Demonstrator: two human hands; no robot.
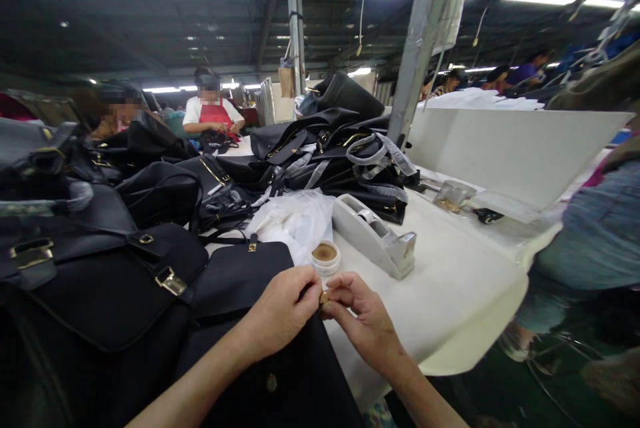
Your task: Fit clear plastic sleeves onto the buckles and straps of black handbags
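Observation:
Just above the edge of a black bag (235, 288), both hands meet around a small gold-coloured metal piece (324, 297). My right hand (367, 321) pinches it between thumb and fingertips. On the other side my left hand (285, 311) is closed, thumb against fingers, right beside the gold piece; its grip is partly hidden, and I cannot tell what it holds. Beyond the fingertips stands an open round white tub (325, 258) with brown contents. The bag's raised flap carries a gold clasp, and a round metal snap (271, 383) shows on its body.
A grey tape dispenser (375, 235) stands behind the tub, beside crumpled white plastic (295, 218). Black bags (320, 148) are heaped at the back and left. The white-covered table (450, 295) ends at right, near a person's jeans (600, 235). Another person in a red apron (214, 115) works opposite.

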